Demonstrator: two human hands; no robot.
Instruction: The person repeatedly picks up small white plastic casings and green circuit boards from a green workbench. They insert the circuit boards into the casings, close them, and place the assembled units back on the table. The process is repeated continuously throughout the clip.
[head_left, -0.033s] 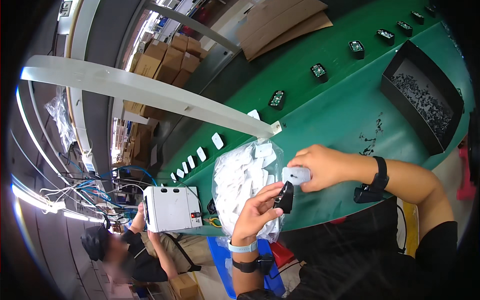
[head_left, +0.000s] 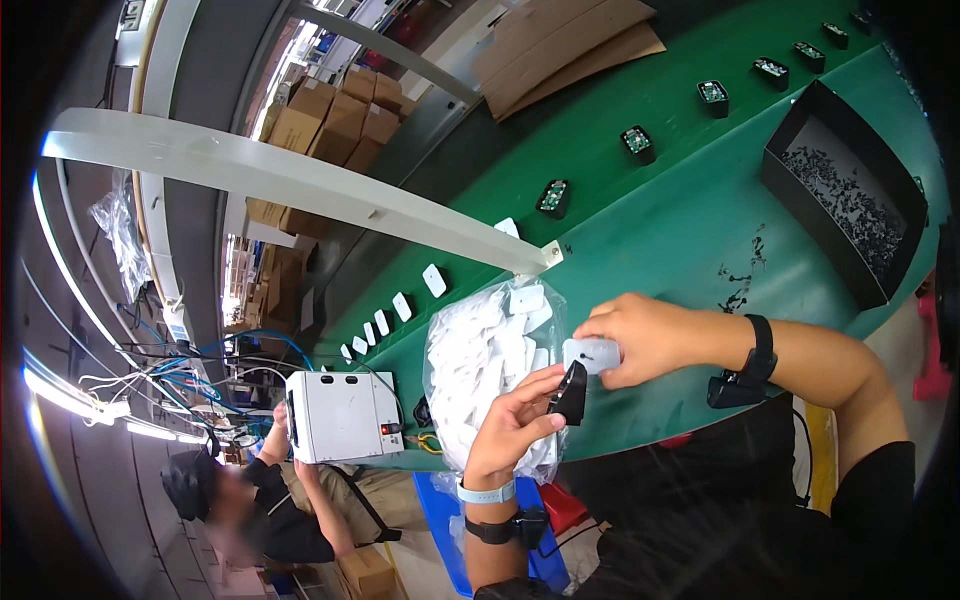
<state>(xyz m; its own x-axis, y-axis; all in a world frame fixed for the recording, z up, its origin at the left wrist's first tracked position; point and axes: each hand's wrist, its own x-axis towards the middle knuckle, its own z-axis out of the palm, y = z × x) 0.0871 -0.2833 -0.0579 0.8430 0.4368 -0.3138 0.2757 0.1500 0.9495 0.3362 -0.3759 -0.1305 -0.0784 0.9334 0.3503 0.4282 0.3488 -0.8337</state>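
My left hand is closed around a small black plastic housing, held tilted between fingers and thumb. Just above it my right hand grips a pale rounded cover plate, with a small black piece on its face. Plate and housing are very close together; I cannot tell whether they touch. Beside my left hand, a clear plastic bag is full of similar white plates. Small black bits lie scattered on the green worktop beyond my right hand.
A black tray of tiny black parts stands at the right. Black housings with circuit boards and white-topped pieces line the green belt. A metal beam crosses overhead. At left, a person handles a white machine.
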